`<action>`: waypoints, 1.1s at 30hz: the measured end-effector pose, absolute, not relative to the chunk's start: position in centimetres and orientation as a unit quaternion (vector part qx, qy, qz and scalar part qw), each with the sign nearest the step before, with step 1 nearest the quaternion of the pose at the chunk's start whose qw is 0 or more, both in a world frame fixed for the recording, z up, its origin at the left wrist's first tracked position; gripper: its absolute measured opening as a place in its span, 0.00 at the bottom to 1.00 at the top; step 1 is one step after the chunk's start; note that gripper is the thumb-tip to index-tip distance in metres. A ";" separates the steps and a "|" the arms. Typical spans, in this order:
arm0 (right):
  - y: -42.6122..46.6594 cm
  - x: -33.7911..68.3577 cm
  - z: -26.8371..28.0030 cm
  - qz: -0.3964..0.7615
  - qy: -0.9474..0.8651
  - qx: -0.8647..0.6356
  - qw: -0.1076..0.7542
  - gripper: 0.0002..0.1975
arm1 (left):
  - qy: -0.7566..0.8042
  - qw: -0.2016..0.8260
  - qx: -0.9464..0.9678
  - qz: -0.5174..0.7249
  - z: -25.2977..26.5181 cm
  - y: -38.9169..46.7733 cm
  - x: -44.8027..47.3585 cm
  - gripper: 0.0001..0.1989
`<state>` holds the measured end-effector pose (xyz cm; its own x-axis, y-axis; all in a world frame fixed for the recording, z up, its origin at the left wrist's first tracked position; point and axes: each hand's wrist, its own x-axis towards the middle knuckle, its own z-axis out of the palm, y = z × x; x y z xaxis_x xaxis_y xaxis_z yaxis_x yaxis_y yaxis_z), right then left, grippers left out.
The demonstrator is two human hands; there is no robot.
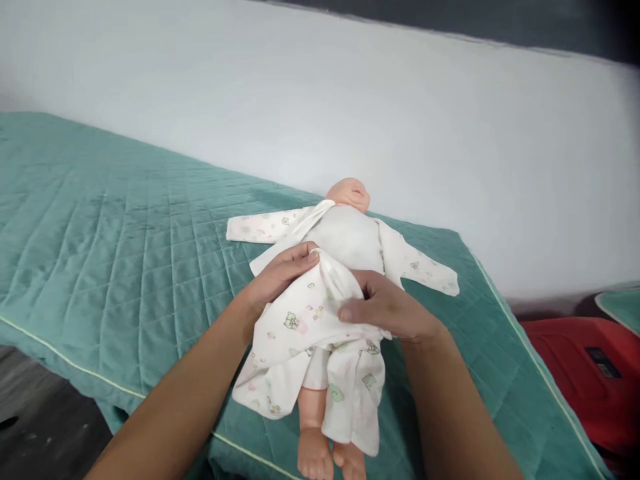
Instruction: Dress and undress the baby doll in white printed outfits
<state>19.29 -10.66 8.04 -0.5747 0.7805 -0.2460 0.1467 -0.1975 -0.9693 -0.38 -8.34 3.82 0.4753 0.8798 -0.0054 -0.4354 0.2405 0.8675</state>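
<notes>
A baby doll (350, 193) lies on its back on a teal quilted mattress (125, 247), head away from me, bare feet (325, 457) toward me. It wears a white printed baby garment (300, 327), its sleeves spread out to both sides. My left hand (280, 273) pinches the garment's edge at the doll's waist. My right hand (387, 310) grips a fold of the same cloth just to the right, thumb on top. Both hands lie over the doll's belly.
A white wall (400, 113) runs behind the mattress. A red plastic object (580, 373) stands on the floor at the right. Dark floor (40, 427) shows at the lower left, past the mattress's front edge.
</notes>
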 end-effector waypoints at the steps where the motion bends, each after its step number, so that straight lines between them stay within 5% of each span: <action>1: -10.8 19.2 8.1 0.662 -0.599 -0.400 0.208 0.14 | 0.263 0.743 0.428 0.442 3.8 -8.4 -0.4 0.17; 3: -11.0 19.0 8.0 0.656 -0.597 -0.415 0.202 0.13 | 0.266 0.735 0.440 0.442 3.8 -8.5 -0.6 0.19; 10: -10.7 18.6 6.7 0.668 -0.448 -0.424 0.416 0.09 | 0.230 0.732 0.569 0.296 4.7 -8.4 -1.7 0.26; 14: -11.0 18.3 7.3 0.667 -0.475 -0.410 0.402 0.12 | 0.290 0.716 0.534 0.345 4.7 -9.3 -1.3 0.20; 21: -12.0 18.7 8.3 0.635 -0.622 -0.404 0.217 0.19 | 0.276 0.733 0.397 0.479 4.1 -12.7 -0.8 0.17; 27: -12.1 19.1 7.2 0.666 -0.540 -0.373 0.354 0.18 | 0.282 0.738 0.394 0.469 5.1 -15.3 0.0 0.19; 33: -12.7 18.7 7.6 0.648 -0.559 -0.375 0.356 0.18 | 0.334 0.711 0.469 0.403 7.5 -16.1 -0.7 0.18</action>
